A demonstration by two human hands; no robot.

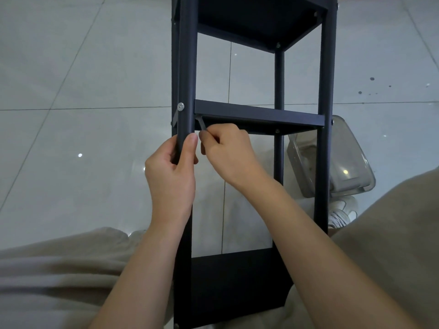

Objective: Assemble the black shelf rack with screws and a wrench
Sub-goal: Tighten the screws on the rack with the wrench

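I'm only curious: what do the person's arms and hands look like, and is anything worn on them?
Both arms are bare up to the picture's edge: no sleeves show. The left hand and right hand wear no gloves, rings, watch or bracelet. No markings are visible.

The top of the black shelf rack is cut off by the picture's upper edge. Most of the wrench is hidden inside the right hand. The clear box is partly hidden behind a rack post.
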